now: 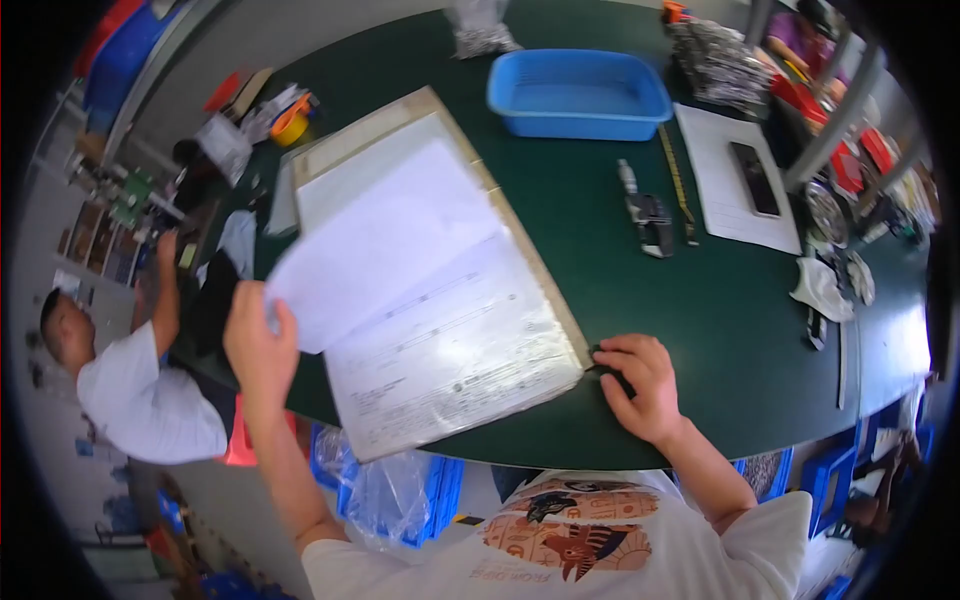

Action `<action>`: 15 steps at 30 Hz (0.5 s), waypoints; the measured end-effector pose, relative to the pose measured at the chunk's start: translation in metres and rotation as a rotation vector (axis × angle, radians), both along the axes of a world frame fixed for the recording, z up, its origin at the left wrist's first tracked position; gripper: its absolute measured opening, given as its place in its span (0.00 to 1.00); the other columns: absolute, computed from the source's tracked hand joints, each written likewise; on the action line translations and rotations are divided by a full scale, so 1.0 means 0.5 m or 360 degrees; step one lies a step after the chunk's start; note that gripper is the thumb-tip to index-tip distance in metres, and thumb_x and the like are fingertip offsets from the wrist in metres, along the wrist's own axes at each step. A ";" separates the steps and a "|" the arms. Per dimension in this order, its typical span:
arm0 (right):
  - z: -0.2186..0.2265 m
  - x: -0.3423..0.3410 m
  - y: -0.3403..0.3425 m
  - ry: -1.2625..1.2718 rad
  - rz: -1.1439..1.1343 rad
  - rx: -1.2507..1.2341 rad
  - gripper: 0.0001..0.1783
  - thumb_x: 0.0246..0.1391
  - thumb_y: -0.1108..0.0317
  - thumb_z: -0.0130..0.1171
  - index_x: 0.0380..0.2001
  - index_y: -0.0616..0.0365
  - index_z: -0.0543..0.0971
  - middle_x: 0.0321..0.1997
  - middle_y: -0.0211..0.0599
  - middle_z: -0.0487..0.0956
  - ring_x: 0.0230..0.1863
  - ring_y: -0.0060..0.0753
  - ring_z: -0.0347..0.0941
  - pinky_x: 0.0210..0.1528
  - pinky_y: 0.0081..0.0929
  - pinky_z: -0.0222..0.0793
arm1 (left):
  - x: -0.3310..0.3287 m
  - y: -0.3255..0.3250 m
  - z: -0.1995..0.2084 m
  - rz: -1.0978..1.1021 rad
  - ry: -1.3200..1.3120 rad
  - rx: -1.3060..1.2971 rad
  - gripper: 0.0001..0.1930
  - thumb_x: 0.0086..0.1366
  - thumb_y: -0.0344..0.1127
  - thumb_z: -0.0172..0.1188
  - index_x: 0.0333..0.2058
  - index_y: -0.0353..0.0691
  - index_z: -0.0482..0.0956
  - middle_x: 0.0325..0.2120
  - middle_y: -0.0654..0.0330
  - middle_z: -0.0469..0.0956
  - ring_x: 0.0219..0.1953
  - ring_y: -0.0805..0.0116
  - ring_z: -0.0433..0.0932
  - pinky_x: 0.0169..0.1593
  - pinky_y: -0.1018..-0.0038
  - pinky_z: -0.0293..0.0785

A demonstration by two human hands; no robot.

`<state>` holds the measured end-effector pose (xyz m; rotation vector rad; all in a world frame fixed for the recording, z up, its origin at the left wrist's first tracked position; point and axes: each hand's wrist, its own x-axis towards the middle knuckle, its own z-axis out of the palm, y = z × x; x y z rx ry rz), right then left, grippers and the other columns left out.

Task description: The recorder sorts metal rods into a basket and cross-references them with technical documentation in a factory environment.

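White sheet lies up and to the R of the L hand, half lifted over the folder on the table; its visible long axis runs approx. from near L to far R, across the folder's slant. L hand is clearly nearer, thumb & fingers pinched on the sheet's near-L edge. R hand sits by the folder's near-R corner, w/ fingers bent and thumb spread a bit; can't tell if they grip the small dark bit at the fingertips. Sheet covers part of the printed page beneath, whose fine print is too small to read. Some L fingers are hidden, and w/ the blur the sheet's far edge is prob. only roughly placed.
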<state>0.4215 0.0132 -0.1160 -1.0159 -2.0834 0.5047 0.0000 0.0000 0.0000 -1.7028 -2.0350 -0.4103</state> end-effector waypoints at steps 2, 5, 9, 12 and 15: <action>0.020 0.067 -0.034 -0.0168 -0.0119 0.0024 0.14 0.35 0.73 0.57 0.32 0.57 0.75 0.40 0.38 0.73 0.42 0.42 0.69 0.42 0.36 0.63 | 0.020 0.103 -0.015 -0.0195 0.0041 0.0138 0.14 0.55 0.29 0.51 0.41 0.30 0.68 0.37 0.44 0.71 0.40 0.46 0.70 0.42 0.63 0.67; -0.007 0.034 -0.113 -0.0261 -0.0477 0.0020 0.15 0.36 0.72 0.57 0.33 0.57 0.75 0.42 0.38 0.72 0.44 0.43 0.68 0.45 0.37 0.63 | -0.144 0.241 -0.006 0.0131 -0.0014 -0.0017 0.17 0.55 0.31 0.54 0.43 0.32 0.67 0.37 0.46 0.70 0.41 0.47 0.69 0.44 0.64 0.67; -0.011 0.126 -0.199 -0.0547 -0.1186 0.0110 0.19 0.34 0.66 0.56 0.36 0.57 0.75 0.46 0.42 0.70 0.48 0.46 0.66 0.50 0.41 0.59 | -0.004 0.385 -0.058 0.0427 0.0300 0.0030 0.38 0.47 0.34 0.63 0.56 0.39 0.55 0.47 0.47 0.63 0.51 0.51 0.63 0.50 0.61 0.63; -0.016 0.126 -0.204 -0.0553 -0.1269 0.0166 0.23 0.33 0.63 0.55 0.39 0.56 0.74 0.48 0.42 0.70 0.49 0.45 0.65 0.50 0.41 0.58 | 0.176 0.491 -0.098 -0.0686 -0.0247 -0.0153 0.33 0.49 0.43 0.60 0.53 0.35 0.61 0.42 0.50 0.70 0.42 0.56 0.71 0.44 0.60 0.68; -0.017 0.126 -0.197 -0.0608 -0.1224 0.0131 0.26 0.32 0.62 0.54 0.42 0.54 0.72 0.49 0.41 0.69 0.50 0.43 0.64 0.51 0.40 0.57 | 0.364 0.549 -0.113 -0.0642 -0.1791 -0.1327 0.43 0.50 0.67 0.48 0.50 0.31 0.63 0.36 0.51 0.76 0.33 0.59 0.76 0.37 0.62 0.71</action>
